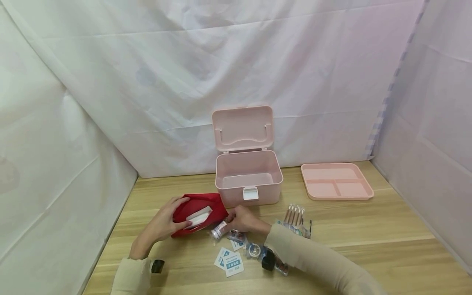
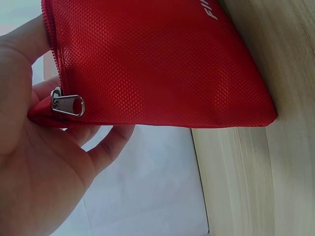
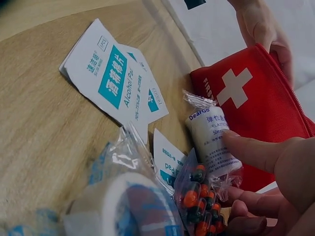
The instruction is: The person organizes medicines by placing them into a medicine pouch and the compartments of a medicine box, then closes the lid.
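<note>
A red zippered first aid pouch (image 1: 221, 209) stands open-mouthed on the table, white packets (image 1: 199, 217) inside it. My left hand (image 1: 165, 221) grips its left end, thumb at the near rim and fingers at the far one; the zipper pull (image 2: 69, 104) hangs beside the palm in the left wrist view. With thumb and fingers, my right hand (image 1: 243, 219) pinches a plastic-wrapped elastic bandage roll (image 3: 209, 132) right at the pouch's front. Under that hand lies a blister pack of capsules (image 3: 199, 201), close to the alcohol pad packets (image 3: 113, 73).
Behind the pouch stands a pink box (image 1: 248, 198), lid (image 1: 243, 129) raised. A pink divided tray (image 1: 339, 199) lies to the right. Wrapped tape (image 1: 253, 250) sits below my right forearm, and bagged cotton swabs (image 1: 293, 215) lie beyond it. White cloth (image 1: 177, 102) encloses the table.
</note>
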Tool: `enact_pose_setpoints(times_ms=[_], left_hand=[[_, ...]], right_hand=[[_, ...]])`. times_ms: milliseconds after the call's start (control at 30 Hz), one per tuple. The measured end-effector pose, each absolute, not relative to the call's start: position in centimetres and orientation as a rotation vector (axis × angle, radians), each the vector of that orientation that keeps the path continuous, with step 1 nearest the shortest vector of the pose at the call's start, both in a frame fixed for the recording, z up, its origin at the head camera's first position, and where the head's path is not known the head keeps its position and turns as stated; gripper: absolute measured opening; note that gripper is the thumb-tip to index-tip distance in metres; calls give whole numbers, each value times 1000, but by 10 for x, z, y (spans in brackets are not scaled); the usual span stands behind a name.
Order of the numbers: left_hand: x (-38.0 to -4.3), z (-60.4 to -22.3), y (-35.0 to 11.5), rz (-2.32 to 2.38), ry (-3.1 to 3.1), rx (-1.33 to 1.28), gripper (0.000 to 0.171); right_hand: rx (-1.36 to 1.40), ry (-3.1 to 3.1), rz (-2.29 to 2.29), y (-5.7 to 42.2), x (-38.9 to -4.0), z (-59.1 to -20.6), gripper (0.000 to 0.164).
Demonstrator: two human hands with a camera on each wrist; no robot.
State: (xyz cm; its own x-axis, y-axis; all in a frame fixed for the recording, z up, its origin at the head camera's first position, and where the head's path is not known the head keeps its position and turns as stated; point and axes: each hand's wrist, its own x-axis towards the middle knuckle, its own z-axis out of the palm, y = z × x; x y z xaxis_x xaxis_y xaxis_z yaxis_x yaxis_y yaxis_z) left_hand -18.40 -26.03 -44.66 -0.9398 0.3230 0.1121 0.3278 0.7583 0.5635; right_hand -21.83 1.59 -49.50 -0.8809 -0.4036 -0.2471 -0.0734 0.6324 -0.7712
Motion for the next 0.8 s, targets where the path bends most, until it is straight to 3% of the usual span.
enact_pose_setpoints(times_ms=[800], left_hand=[[-182, -447, -260, -946, -2940, -536, 72]], right_hand=[[-451, 2364, -1325, 31, -212, -488, 21]])
